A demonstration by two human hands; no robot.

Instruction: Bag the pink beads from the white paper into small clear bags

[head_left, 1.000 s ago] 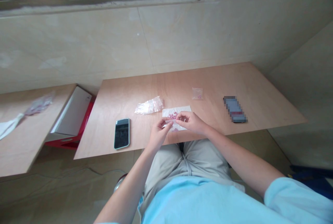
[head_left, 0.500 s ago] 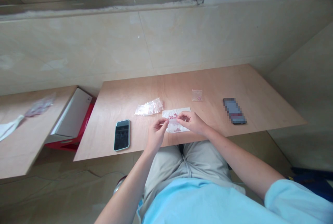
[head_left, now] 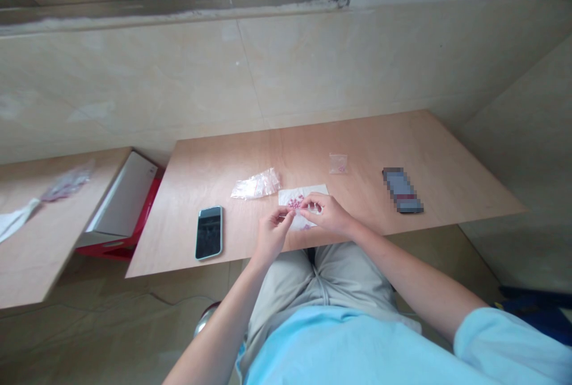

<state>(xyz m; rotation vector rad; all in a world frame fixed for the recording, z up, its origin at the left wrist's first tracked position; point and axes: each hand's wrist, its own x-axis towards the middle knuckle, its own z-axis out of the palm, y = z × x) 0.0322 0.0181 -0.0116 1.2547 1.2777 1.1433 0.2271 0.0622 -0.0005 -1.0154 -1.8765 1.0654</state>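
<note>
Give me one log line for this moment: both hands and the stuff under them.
left hand: above white paper sheet | right hand: fingertips near left's | small pink pieces: on sheet | grip: cannot tell

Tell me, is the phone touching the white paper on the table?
Apart. The head view shows the phone lying on the wooden tabletop, with a plain strip of bare wood between it and the white paper.

Crumpled plastic bag (head_left: 256, 184) and smartphone (head_left: 208, 233) obstructing passage leftward
</note>
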